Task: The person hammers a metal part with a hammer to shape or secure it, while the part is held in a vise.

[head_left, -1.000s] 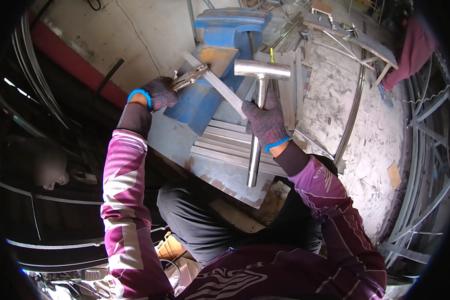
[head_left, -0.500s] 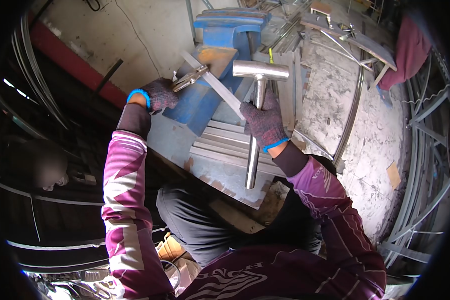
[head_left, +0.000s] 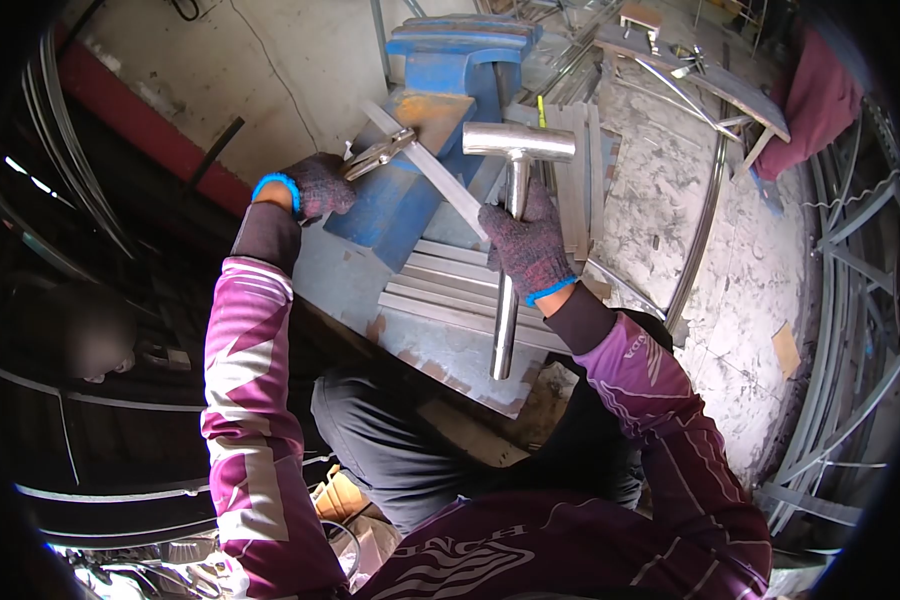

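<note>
Gloved, my left hand [head_left: 320,188] is closed round the handles of locking pliers [head_left: 378,155], whose jaws grip a flat grey metal strip [head_left: 440,182]. The strip slants across a blue vise [head_left: 395,200]. My right hand [head_left: 530,240], also gloved, is wrapped round the shaft of a shiny steel T-shaped hammer [head_left: 518,142], its head pointing away from me. The strip's near end meets the fingers of my right hand; whether they pinch it is hard to tell. Several flat metal strips [head_left: 450,285] lie beside the vise on a grey metal plate [head_left: 420,345].
More strips [head_left: 575,180] lie right of the hammer. A low wooden bench [head_left: 730,90] stands at the back right, near a maroon cloth [head_left: 815,105]. Long metal bars [head_left: 830,330] line the right side. A bent pipe [head_left: 705,220] lies on the stained floor [head_left: 650,190].
</note>
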Demonstrator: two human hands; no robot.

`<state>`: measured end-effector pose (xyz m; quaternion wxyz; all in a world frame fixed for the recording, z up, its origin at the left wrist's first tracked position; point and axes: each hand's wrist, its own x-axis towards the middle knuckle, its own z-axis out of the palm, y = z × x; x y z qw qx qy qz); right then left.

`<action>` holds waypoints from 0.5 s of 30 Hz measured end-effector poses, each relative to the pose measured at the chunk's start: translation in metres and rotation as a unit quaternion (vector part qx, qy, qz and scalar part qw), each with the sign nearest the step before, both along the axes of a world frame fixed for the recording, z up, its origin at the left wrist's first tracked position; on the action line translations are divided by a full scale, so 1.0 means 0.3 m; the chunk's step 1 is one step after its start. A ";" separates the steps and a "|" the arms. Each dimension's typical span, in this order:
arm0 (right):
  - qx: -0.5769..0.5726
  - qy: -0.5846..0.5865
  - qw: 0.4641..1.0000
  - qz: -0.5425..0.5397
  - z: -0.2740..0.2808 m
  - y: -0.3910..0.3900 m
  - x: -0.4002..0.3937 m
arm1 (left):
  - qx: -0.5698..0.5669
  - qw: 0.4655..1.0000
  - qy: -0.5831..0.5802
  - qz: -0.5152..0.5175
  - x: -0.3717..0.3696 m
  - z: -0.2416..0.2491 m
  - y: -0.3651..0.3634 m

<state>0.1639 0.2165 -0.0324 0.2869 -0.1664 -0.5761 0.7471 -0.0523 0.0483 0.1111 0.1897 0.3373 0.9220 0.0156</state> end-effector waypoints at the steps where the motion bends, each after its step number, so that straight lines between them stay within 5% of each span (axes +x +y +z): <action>1: 0.000 0.000 1.000 0.000 0.003 -0.002 0.001 | 0.000 1.000 0.000 0.000 -0.002 -0.001 0.000; 4: -0.002 0.001 1.000 0.001 0.005 0.000 0.004 | -0.011 1.000 -0.007 0.013 -0.003 -0.003 0.006; 9: 0.312 -0.047 0.942 -0.116 -0.002 0.110 -0.009 | -0.003 0.999 0.042 -0.022 -0.007 -0.030 0.008; 15: 0.458 -0.167 0.873 -0.032 0.184 0.265 -0.015 | 0.023 0.995 0.093 -0.027 -0.021 -0.063 0.016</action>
